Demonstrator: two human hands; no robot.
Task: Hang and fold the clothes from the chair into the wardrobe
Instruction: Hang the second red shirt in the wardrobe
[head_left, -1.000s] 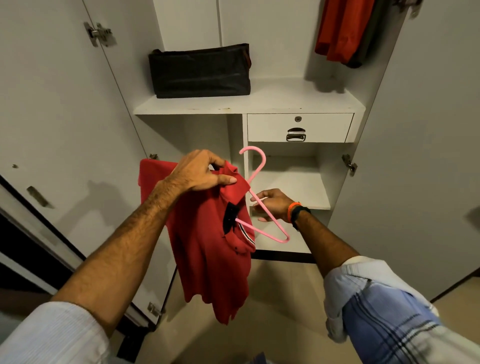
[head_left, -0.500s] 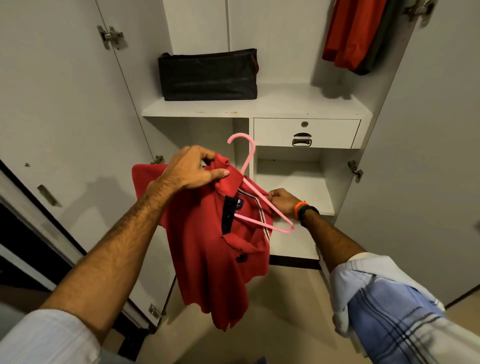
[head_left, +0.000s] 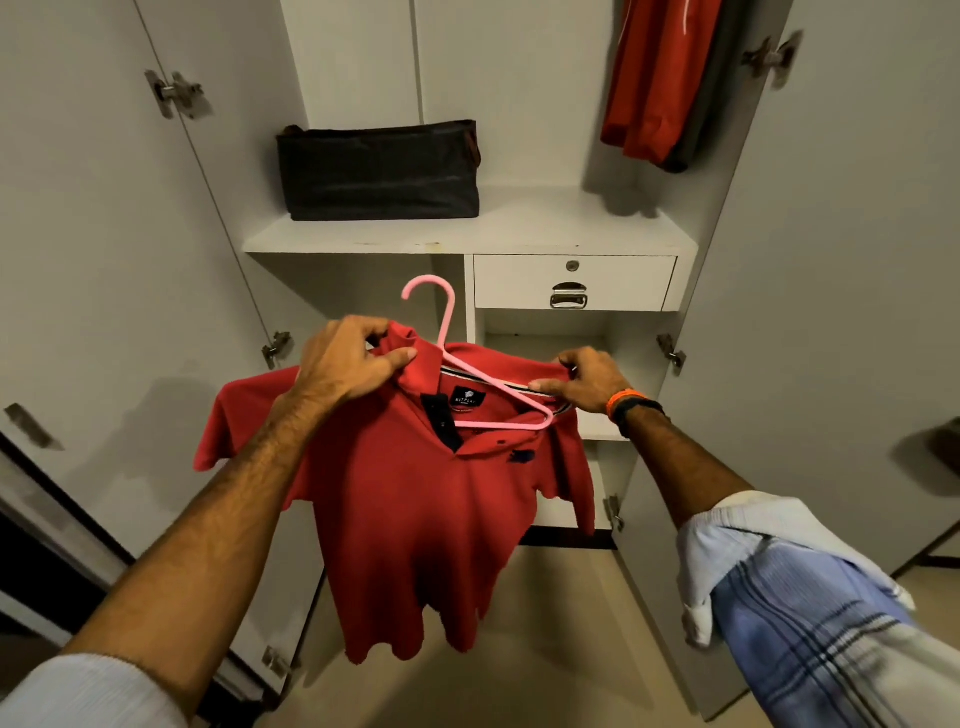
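We see one dark neck label (head_left: 469, 399) inside the collar of the red shirt (head_left: 415, 519), with a small pale logo and a line of lettering too blurred for us to read; we find no other text

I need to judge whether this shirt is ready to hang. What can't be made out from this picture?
- Pink hanger: its left arm is hidden inside the red polo shirt, head view.
- Rail: above the top edge; the hanging clothes are cut off there.
- Collar label: too small to read.
- Left hand fingertips: tucked behind the collar.
- Right hand: its fingers curl under the shoulder fabric.
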